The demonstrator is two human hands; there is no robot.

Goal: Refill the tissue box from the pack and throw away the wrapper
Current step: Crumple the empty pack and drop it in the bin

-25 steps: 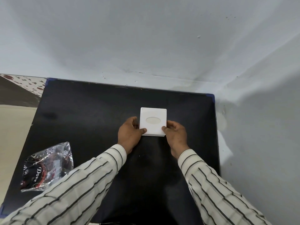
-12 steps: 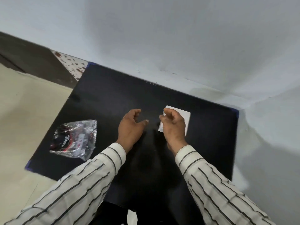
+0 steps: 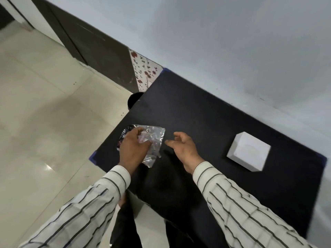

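The crumpled clear-and-black plastic wrapper (image 3: 154,140) lies near the left edge of the black table (image 3: 197,108). My left hand (image 3: 131,149) lies on top of it, fingers curled onto the plastic. My right hand (image 3: 184,149) hovers just to the wrapper's right, fingers apart and holding nothing. The white square tissue box (image 3: 249,154) with an oval slot stands closed on the table to the right, apart from both hands.
A round black bin (image 3: 133,100) peeks out beside the table's far left corner on the cream tiled floor (image 3: 44,113). A grey wall (image 3: 232,42) runs along the table's far side. A dark door panel and a flowered strip (image 3: 143,70) stand at the left.
Both hands left the tissue box and moved left to the wrapper. My left hand came down onto the wrapper. The view has swung left, so the box sits far right.
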